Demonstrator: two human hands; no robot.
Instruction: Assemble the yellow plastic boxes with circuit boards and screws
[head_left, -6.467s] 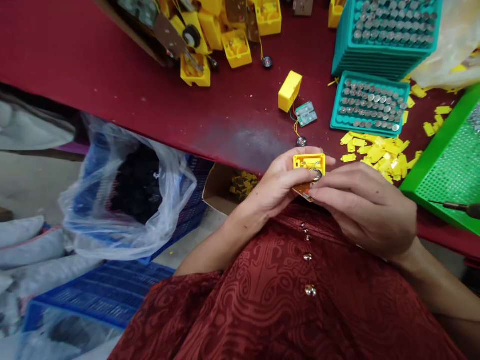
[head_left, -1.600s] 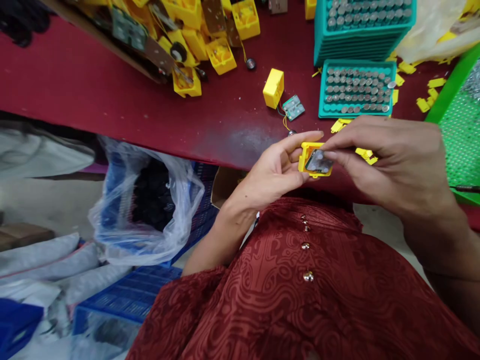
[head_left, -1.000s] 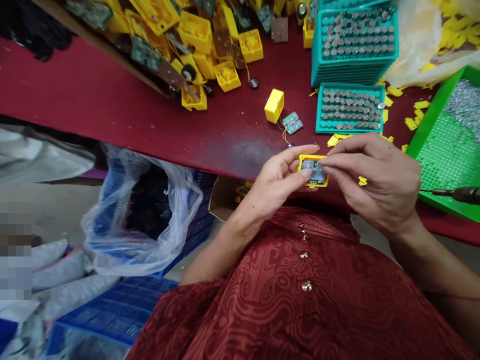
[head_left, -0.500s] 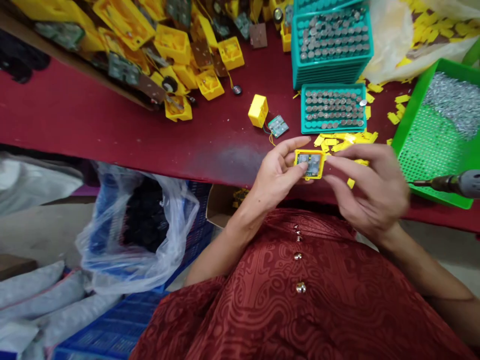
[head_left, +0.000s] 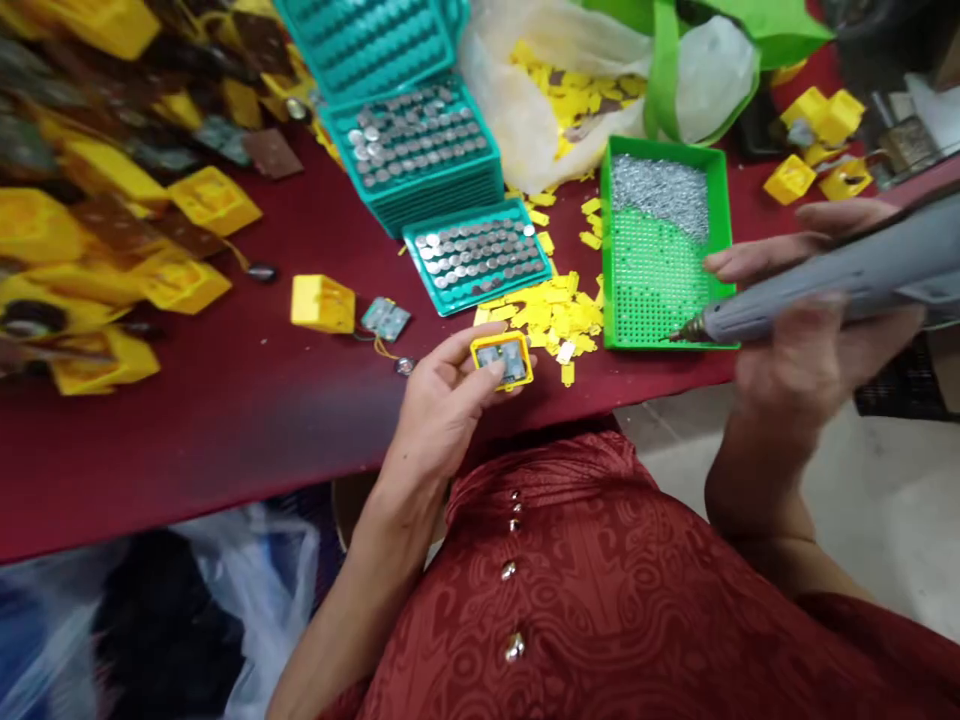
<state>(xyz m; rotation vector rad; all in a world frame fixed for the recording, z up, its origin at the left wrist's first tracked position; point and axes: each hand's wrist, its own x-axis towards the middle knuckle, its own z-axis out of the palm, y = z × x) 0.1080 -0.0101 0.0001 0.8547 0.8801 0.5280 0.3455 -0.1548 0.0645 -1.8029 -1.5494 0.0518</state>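
Note:
My left hand (head_left: 442,400) holds a small yellow plastic case (head_left: 527,370) with a circuit board (head_left: 513,358) set inside it. The thumb presses on the board. At the right, my right hand (head_left: 802,350) is wrapped around a grey electric screwdriver (head_left: 810,275). Its tip points left, over the near end of a green perforated basket (head_left: 609,250) with many small silver screws (head_left: 664,185) heaped at the far end. Between the case and the basket lies a pile of small yellow plastic pieces (head_left: 551,305).
Teal trays (head_left: 420,195) with rows of button cells stand at the back, and one tray (head_left: 442,300) lies in front. A yellow case (head_left: 319,303) with a wired board (head_left: 386,318) sits left. More yellow cases (head_left: 112,265) crowd the far left. A plastic bag (head_left: 495,80) holds yellow pieces.
My right hand has left the yellow case, moved right and taken hold of the electric screwdriver. My left hand still holds the case. The view has turned to the right.

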